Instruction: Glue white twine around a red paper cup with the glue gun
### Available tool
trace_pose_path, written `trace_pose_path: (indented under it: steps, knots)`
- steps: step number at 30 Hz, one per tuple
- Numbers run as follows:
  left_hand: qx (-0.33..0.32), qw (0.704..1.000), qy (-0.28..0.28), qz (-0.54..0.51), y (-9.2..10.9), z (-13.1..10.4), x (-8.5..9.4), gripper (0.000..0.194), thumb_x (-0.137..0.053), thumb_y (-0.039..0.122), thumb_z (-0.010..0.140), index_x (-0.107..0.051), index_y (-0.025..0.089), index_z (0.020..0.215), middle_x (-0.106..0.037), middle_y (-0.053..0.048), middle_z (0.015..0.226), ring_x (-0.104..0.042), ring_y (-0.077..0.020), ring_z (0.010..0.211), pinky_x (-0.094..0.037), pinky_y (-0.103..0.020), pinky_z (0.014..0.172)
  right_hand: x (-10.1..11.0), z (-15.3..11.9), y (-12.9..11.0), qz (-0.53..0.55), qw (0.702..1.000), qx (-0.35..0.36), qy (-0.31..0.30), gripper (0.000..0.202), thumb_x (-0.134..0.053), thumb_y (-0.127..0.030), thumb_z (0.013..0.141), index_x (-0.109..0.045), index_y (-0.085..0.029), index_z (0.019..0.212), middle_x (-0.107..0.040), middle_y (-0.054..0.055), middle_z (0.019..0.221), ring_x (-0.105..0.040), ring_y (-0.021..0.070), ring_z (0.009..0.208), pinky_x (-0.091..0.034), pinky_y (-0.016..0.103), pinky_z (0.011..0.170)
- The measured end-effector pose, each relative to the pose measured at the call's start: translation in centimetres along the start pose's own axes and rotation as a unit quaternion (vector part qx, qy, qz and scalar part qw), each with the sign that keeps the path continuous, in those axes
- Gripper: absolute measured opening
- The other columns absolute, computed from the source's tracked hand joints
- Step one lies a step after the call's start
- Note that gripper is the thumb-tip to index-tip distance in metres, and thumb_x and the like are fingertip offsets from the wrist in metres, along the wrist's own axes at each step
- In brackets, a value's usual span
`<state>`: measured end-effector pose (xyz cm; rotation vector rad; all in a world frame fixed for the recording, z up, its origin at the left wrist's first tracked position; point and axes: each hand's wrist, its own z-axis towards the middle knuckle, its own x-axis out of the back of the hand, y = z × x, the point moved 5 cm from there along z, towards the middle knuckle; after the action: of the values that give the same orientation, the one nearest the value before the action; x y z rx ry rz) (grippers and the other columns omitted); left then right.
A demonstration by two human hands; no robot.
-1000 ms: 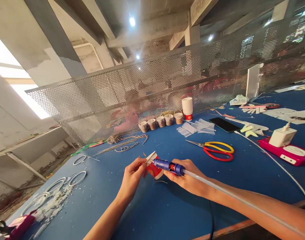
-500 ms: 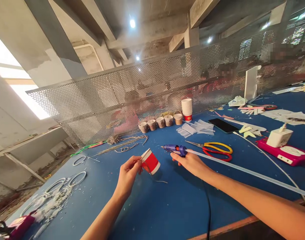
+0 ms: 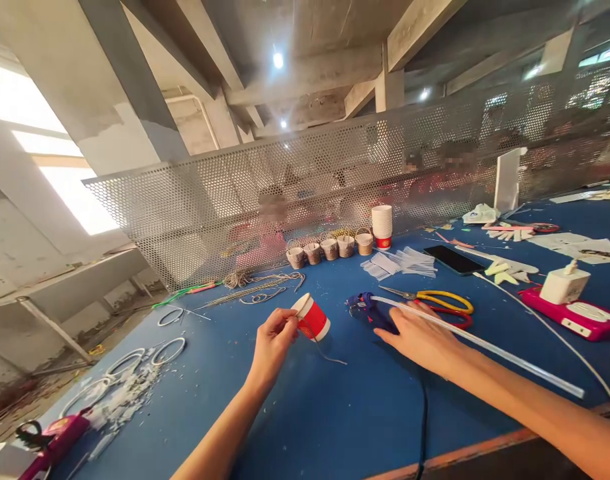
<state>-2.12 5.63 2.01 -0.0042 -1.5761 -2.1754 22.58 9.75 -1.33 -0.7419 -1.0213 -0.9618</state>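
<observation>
My left hand [image 3: 275, 343] pinches the rim of a small red and white paper cup [image 3: 313, 319], held tilted above the table. From the cup's lower end a thin cord [image 3: 332, 361] trails down to the right. My right hand [image 3: 419, 333] is around the handle of a blue hot glue gun [image 3: 367, 310], which is low at the tabletop with its nozzle to the left. The thumb lies on the near side; the other fingers are partly hidden. A long clear glue stick [image 3: 505, 353] sticks out of the gun's back. Scissors [image 3: 445, 303] with yellow and red handles lie just beyond.
Several small cord-covered cups [image 3: 329, 249] line the mesh screen [image 3: 225, 220], beside stacked paper cups [image 3: 382, 223]. Clear strips [image 3: 399, 262], a phone [image 3: 452, 260], cord pieces [image 3: 255, 290] and a pink power strip [image 3: 575, 313] lie around. White rings [image 3: 127, 362] and scraps are at left.
The glue gun has been lowered and turned over onto its side, and my right hand has shifted right with its palm downward. The cup stays in my left hand, and the view has shifted slightly.
</observation>
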Motion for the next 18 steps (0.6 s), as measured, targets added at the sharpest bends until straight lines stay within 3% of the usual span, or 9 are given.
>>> trace_pose_path:
  steps: [4,8,11,13,18]
  knots:
    - [-0.004,1.0,0.008,-0.012,-0.2,-0.2,-0.3,0.018,-0.06,0.033,0.07,-0.067,0.017,0.069,-0.056,0.003,0.054,-0.051,-0.012,0.05,-0.042,-0.022,0.05,1.1,-2.3,-2.5,-0.041,0.994,0.093,0.037,0.018,-0.056,-0.024,0.086,-0.063,-0.017,0.072,-0.066,0.008,0.068,-0.064,0.0236,0.065,-0.038,0.033,0.063]
    - [-0.018,1.0,0.009,-0.002,-0.1,-0.5,-0.5,0.018,-0.059,0.033,0.072,-0.067,0.017,0.069,-0.057,0.002,0.056,-0.052,-0.0118,0.051,-0.043,-0.022,0.05,2.6,-1.6,-6.6,0.026,0.975,0.179,0.126,0.015,-0.055,-0.018,0.086,-0.06,-0.017,0.073,-0.064,0.005,0.068,-0.062,0.0192,0.063,-0.035,0.03,0.061]
    - [-0.035,0.999,0.008,0.016,0.1,-0.6,-0.5,0.017,-0.059,0.033,0.072,-0.067,0.017,0.069,-0.058,0.002,0.058,-0.052,-0.0114,0.051,-0.044,-0.022,0.05,2.7,0.5,-9.1,0.096,0.969,0.186,0.129,0.007,-0.061,-0.022,0.085,-0.06,-0.017,0.08,-0.066,0.004,0.074,-0.063,0.0175,0.066,-0.036,0.027,0.059]
    - [-0.045,0.998,0.006,0.034,0.2,-0.6,-0.5,0.017,-0.059,0.032,0.072,-0.067,0.018,0.068,-0.058,0.002,0.06,-0.051,-0.0111,0.051,-0.044,-0.022,0.05,2.5,1.7,-10.3,0.122,0.968,0.176,0.132,0.013,-0.062,-0.028,0.086,-0.061,-0.016,0.083,-0.067,0.004,0.078,-0.064,0.018,0.068,-0.037,0.027,0.059]
    - [-0.054,0.997,-0.017,0.055,-0.2,-0.8,-0.8,0.017,-0.057,0.032,0.073,-0.067,0.018,0.069,-0.056,0.002,0.062,-0.052,-0.0116,0.052,-0.044,-0.022,0.049,1.6,2.8,-10.6,0.213,0.955,0.146,0.147,0.01,-0.06,-0.022,0.086,-0.063,-0.018,0.076,-0.066,0.002,0.074,-0.062,0.0143,0.064,-0.038,0.024,0.057]
